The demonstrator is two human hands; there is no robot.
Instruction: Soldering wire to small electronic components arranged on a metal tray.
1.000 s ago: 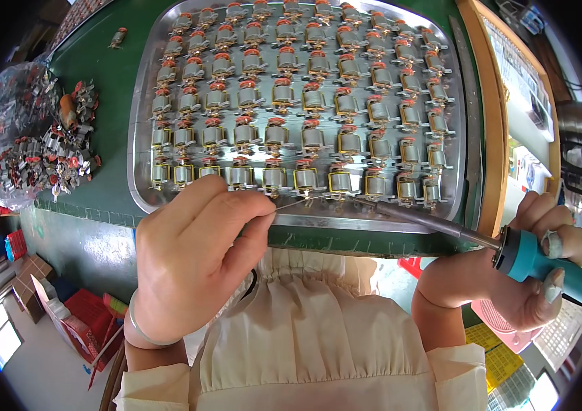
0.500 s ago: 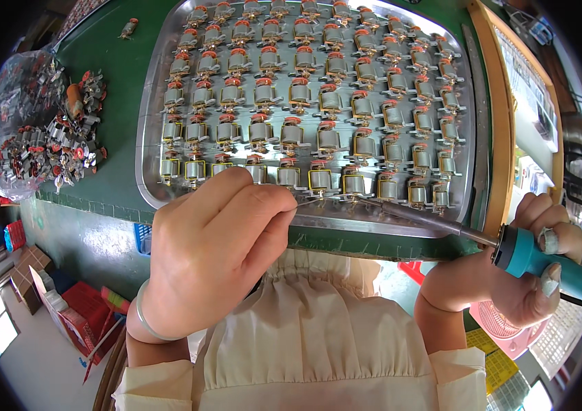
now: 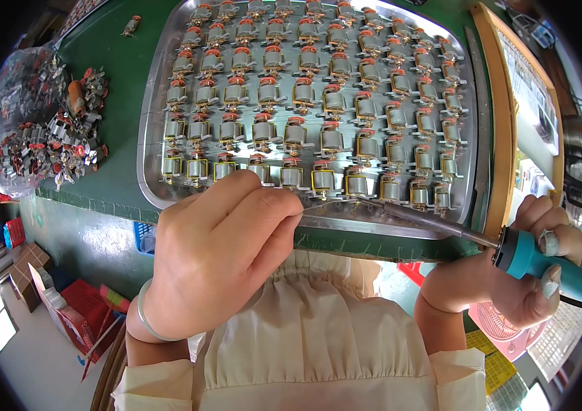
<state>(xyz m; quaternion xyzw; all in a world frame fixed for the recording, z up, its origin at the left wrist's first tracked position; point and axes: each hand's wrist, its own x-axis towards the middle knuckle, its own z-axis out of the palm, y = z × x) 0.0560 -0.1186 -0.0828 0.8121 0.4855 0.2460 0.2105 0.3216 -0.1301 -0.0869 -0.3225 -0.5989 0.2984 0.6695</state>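
Observation:
My right hand [image 3: 544,257] is wrapped round the teal handle of a soldering iron [image 3: 435,222]. The iron's thin tip points left and meets the lower end of a small coil part [image 3: 356,183] in the front row of a metal tray [image 3: 147,164]. Fingers pinched, my left hand [image 3: 229,240] holds a thin wire [image 3: 322,204], likely solder, stretching right toward the iron's tip. Whether wire and tip touch is too small to tell. Rows of similar grey coils with red tops and yellowish frames fill the tray. My left fingers cover part of the tray's front rim.
Left of the tray, a clear plastic bag [image 3: 14,123] spills a heap of loose coil parts [image 3: 65,147] onto the green table [image 3: 116,96]. One loose part [image 3: 131,26] lies farther back. A wooden frame [image 3: 500,103] stands along the right side. Below the table edge is a blue basket [image 3: 144,238].
The tray and table sit very slightly lower and farther right in view. My left hand has shifted slightly right with the wire; the right hand and iron look nearly still.

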